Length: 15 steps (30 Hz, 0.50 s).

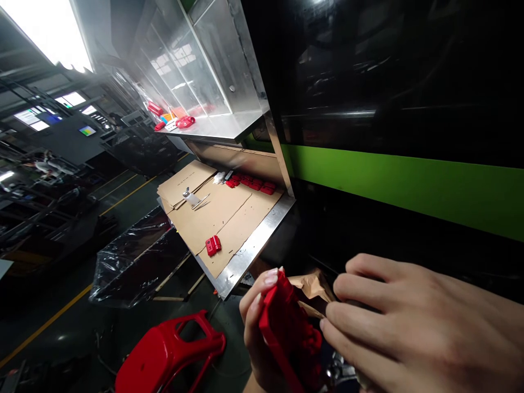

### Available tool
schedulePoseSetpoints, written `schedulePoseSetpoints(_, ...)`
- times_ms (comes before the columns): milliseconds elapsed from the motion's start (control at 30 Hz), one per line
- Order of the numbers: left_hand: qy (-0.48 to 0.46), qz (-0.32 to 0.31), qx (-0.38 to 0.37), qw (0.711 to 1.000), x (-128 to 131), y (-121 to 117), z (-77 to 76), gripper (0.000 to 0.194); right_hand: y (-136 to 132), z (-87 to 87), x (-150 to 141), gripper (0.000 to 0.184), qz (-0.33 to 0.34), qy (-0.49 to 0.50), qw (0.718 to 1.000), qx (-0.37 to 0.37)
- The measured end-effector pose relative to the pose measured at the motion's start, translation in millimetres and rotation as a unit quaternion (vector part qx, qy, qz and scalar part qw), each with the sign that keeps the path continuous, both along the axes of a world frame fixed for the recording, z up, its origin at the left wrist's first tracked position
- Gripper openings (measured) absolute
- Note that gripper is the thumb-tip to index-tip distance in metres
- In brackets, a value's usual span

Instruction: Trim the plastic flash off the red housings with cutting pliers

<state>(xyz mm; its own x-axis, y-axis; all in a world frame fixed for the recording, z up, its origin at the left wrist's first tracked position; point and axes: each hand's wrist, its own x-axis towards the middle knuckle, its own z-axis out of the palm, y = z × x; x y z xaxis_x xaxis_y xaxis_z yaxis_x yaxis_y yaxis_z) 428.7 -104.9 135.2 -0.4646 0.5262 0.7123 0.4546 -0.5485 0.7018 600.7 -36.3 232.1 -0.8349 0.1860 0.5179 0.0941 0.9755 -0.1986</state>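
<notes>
My left hand (256, 322) is closed around a red molded plastic part (282, 333), its thumb and fingers on the part's edge. The part is held up on its side in front of me. Close on its right is my right hand (393, 322), back of the hand up and fingers curled towards the part. A shiny metal piece (339, 372) shows beneath the right fingers; its kind is mostly hidden, and so is the inside of the grip. Brown paper or a bag (313, 286) is visible behind the two hands.
A cardboard-covered metal table (229, 218) bears a single red part (213, 245), a row of red parts (254, 184) and a small bottle (190, 197). Above is a metal shelf (221, 128). A red stool (164, 355) stands lower left; a black machine with a green band (388, 185) is right.
</notes>
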Motion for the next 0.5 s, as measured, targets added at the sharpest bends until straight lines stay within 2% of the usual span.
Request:
schedulePoseSetpoints(200, 0.038, -0.03, 0.004, 0.999, -11, -1, 2.8, 0.032, 2, 6.8, -3, 0.019, 0.013, -0.044, 0.999, 0.005)
schedulePoseSetpoints(367, 0.049, -0.048, 0.008, 0.998, -12, -3, 1.8, 0.033, 4, 14.4, -6, 0.015, 0.009, -0.07, 0.997, 0.032)
schedulePoseSetpoints(500, 0.039, -0.057, 0.008, 0.998, -10, -5, -0.9, 0.036, 5, 17.3, -7, 0.016, 0.013, -0.076, 0.997, 0.017)
